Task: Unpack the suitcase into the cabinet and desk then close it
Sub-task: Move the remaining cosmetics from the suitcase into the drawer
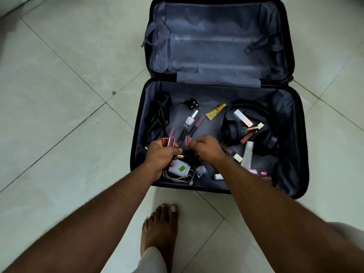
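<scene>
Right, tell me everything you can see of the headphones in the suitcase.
The headphones are black, over-ear, with a thin arched headband and two round padded earcups, seemingly plastic with soft cushions. They lie flat on the grey lining on the right of the near half of the open suitcase, band arching towards the hinge. Several cosmetic tubes lie inside the loop, some resting against the earcups. A white tube lies just below. Neither hand touches them.
</scene>
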